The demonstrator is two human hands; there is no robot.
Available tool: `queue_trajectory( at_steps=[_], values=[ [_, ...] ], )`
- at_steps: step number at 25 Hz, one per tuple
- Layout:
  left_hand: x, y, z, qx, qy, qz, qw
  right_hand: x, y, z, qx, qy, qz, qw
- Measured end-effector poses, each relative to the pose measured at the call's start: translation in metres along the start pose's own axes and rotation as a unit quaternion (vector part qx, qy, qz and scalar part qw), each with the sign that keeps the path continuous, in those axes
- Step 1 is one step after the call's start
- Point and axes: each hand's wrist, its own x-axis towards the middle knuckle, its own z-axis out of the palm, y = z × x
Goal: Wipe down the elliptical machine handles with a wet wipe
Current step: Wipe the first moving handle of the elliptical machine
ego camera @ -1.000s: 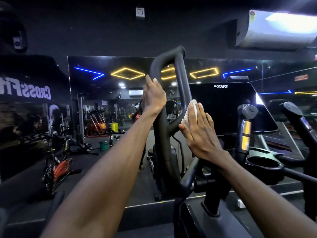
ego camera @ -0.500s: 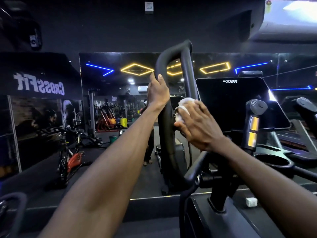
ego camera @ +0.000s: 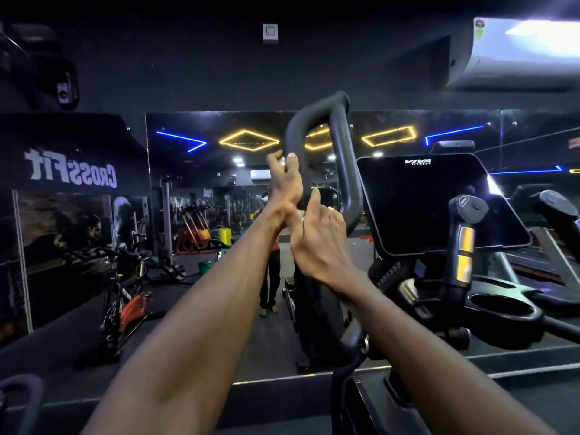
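Both hands (ego camera: 301,215) on upright handle (ego camera: 295,146)

Dark walls; mirror wall (ego camera: 219,215) reflecting neon ceiling lights (ego camera: 249,140); air conditioner (ego camera: 518,54) upper right.

Dim dark gym, yellow and blue neon strips (ego camera: 249,140) glowing in the mirror, blown-out glare at the top right corner, wide-angle bending at the edges, slight softness throughout
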Motion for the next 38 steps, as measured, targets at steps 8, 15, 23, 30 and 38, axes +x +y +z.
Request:
queue_trajectory(
  at_steps=[8,15,23,30,38],
  values=[
    [0.028,0.008,-0.032,-0.094,-0.108,-0.084,0.986,0.042,-0.016,-0.026,0.073,0.003,0.115,0.991],
    [0.04,0.004,-0.034,-0.046,-0.104,-0.039,0.993,0.059,-0.033,-0.05,0.021,-0.105,0.133,0.985],
    [0.043,0.002,-0.029,-0.022,-0.097,-0.013,0.995,0.054,-0.025,-0.041,0.017,-0.144,0.157,0.977],
    [0.049,0.001,-0.027,-0.011,-0.094,-0.021,0.995,0.086,-0.021,-0.027,0.159,-0.048,0.214,0.963],
    [0.056,0.002,-0.021,0.02,-0.062,-0.003,0.998,0.116,-0.027,-0.036,0.232,-0.07,0.192,0.951]
  ],
)
